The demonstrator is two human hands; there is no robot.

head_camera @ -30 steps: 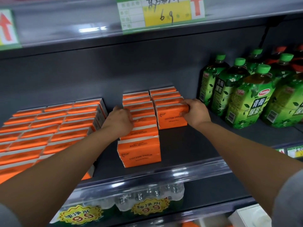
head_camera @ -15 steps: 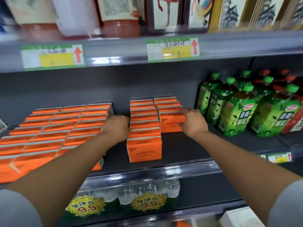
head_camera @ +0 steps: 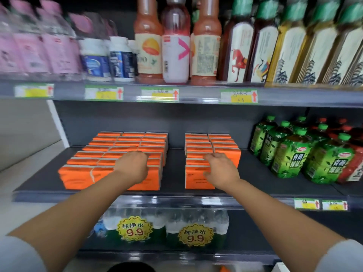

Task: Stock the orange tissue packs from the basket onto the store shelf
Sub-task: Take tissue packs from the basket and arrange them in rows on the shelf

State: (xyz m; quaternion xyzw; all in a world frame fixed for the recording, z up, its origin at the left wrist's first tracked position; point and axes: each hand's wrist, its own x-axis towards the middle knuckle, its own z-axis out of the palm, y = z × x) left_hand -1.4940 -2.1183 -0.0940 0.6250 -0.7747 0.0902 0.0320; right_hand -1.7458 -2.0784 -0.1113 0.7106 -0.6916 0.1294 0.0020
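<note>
Orange tissue packs [head_camera: 125,146] form two blocks on the shelf [head_camera: 174,173], a bare gap between them. Left hand [head_camera: 131,167] lies on the left block, right hand [head_camera: 223,171] on the right; grips unclear. Green bottles [head_camera: 288,154] crowd frame right.

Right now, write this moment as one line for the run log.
phase: stocking | left hand: at left tissue block | right hand: at right tissue block | grips: unclear | green tea bottles: right of blocks
</note>
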